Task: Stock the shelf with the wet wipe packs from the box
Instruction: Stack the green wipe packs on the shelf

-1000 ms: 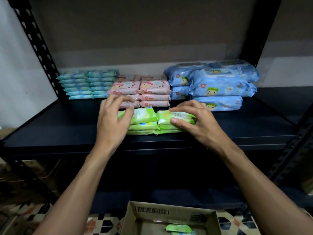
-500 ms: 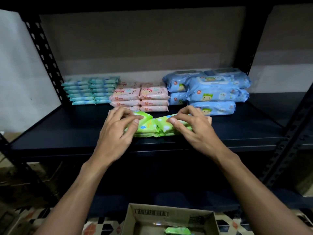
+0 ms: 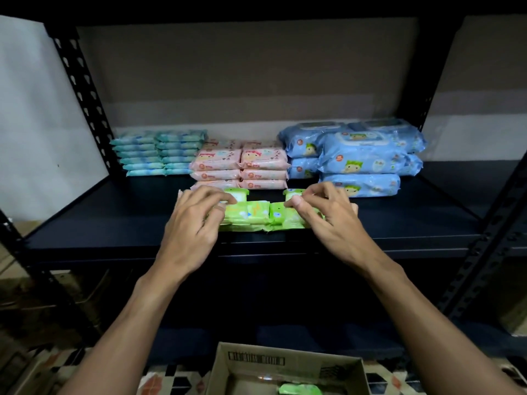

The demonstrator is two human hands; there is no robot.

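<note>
Two side-by-side stacks of green wet wipe packs sit near the front edge of the dark shelf board. My left hand lies over the left stack, thumb and fingers curled on its top pack. My right hand covers the right stack and pinches its top pack between thumb and forefinger. The outer ends of both stacks are hidden under my hands. Below, the open cardboard box on the floor holds one more green pack.
Behind the green stacks are teal packs at the back left, pink packs in the middle and large blue packs at the right. Black perforated uprights frame the shelf. A lower shelf runs beneath.
Both hands have shifted from gripping the outer sides of the green stacks to curling over their top packs. The view has pulled back and tilted up a little.
</note>
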